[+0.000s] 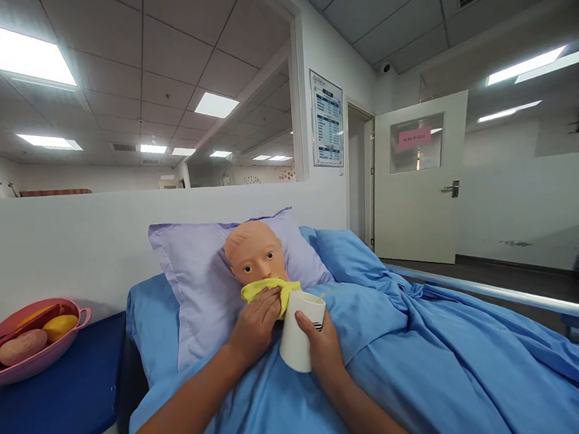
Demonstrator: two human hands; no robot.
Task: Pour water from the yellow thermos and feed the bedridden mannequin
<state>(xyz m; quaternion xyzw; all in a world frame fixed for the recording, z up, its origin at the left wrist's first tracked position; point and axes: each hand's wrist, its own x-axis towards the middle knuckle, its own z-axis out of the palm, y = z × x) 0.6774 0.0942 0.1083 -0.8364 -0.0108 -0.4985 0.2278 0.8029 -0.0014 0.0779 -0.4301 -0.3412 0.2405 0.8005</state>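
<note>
A manikin head point(253, 250) lies face up on a lilac pillow point(193, 265). My left hand point(260, 319) presses a yellow cloth point(255, 288) over its mouth and chin, the fingers close together on the fabric. Just to the right, my right hand point(324, 344) is wrapped round a white cup point(293, 344) with small dark stripes, held slightly tilted above the quilt. The cup's rim is close to the cloth's right end; whether they touch I cannot tell. Its inside is mostly hidden. A blue quilt point(382, 377) covers the manikin's body.
At the left, a pink basket point(55, 359) of fruit or vegetables stands on a blue-topped cabinet point(83, 394). A blue pillow point(347, 256) lies right of the head. The bed's metal side rail point(517, 303) runs along the right, with an open door point(419, 213) beyond.
</note>
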